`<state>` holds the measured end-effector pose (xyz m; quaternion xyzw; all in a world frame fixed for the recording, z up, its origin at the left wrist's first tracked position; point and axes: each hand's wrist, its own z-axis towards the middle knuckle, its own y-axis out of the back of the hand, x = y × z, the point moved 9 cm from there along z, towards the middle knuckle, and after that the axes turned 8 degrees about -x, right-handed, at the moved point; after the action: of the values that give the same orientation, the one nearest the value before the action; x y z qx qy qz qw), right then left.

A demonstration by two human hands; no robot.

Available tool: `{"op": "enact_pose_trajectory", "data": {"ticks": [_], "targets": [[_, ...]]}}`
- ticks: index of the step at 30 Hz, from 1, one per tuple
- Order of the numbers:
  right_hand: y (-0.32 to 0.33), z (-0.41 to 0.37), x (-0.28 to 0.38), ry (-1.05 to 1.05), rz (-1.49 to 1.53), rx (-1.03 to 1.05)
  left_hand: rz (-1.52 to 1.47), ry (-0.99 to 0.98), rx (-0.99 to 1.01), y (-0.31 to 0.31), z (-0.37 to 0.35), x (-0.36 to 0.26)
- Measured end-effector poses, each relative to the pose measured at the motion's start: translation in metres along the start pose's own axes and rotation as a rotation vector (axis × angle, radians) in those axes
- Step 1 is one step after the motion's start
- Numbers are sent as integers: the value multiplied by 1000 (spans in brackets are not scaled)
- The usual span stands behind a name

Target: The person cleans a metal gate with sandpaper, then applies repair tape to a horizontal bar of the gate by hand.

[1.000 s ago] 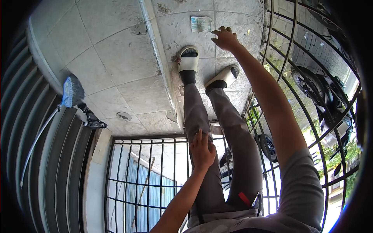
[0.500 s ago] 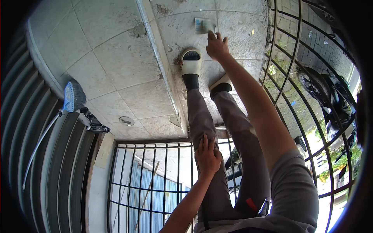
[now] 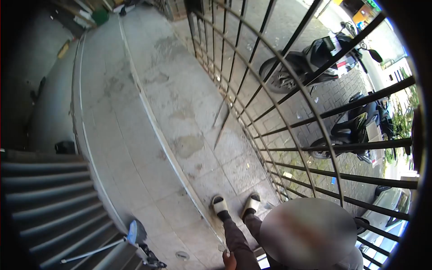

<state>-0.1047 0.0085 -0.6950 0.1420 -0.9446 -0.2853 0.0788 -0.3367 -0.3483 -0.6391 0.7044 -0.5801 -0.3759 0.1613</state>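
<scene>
At the bottom edge, my left hand [image 3: 229,259] is against the side of my left leg [image 3: 237,245], around the knee. Its fingers look laid out rather than curled, and I see nothing in them. My right hand is hidden; a blurred oval patch [image 3: 308,234] covers the area where the right arm would be. Two pale open-toed slides, the left slide [image 3: 220,206] and the right slide [image 3: 251,205], are on my feet over dark socks, standing on the tiled floor [image 3: 211,180].
A curved black metal railing [image 3: 288,103] runs along the right, with a motorbike [image 3: 310,63] and other vehicles beyond. A raised tile ledge edge [image 3: 157,130] crosses the floor. To the left are a corrugated shutter [image 3: 54,202] and a blue-headed broom [image 3: 136,232].
My view has swung up along the walkway. The right hand, which was reaching to a small flat blue-and-grey thing over the floor, is hidden now; that thing no longer shows.
</scene>
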Motion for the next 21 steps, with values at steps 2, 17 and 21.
{"op": "enact_pose_trajectory", "data": {"ticks": [2,17,21], "targets": [[9,-36,-33,-82,32,66,0,-119,-6,31,31,-50],[7,-209,-37,-401,555,-301,300,-738,38,208,87,-290],[19,-246,-12,-538,725,-437,422,-863,64,246,85,-323]]}}
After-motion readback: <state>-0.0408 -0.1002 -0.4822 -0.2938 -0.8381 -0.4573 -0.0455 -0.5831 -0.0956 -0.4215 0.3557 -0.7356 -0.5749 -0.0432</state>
